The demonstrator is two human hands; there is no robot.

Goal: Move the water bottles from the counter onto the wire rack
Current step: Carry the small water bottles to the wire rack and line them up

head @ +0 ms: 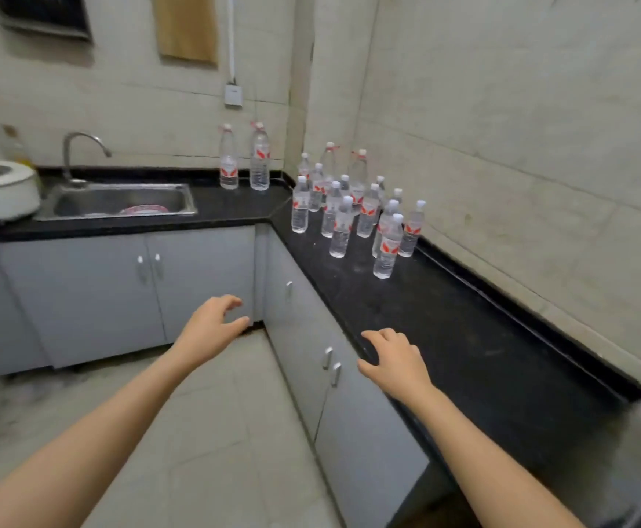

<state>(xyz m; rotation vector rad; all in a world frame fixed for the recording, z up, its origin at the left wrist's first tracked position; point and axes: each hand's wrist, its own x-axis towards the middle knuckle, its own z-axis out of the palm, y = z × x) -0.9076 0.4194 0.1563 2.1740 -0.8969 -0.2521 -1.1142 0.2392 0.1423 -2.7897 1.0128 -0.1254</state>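
Reach step: nothing held.
Left hand and right hand, each grip apart, hang short of the water bottles on the counter; next, likely clasp the nearest.

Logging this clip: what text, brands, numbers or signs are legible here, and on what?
No text in this view can be read.
Bottles: the red and white labels carry print, but it is too small and blurred to read.
Wall plate: no marking can be made out.
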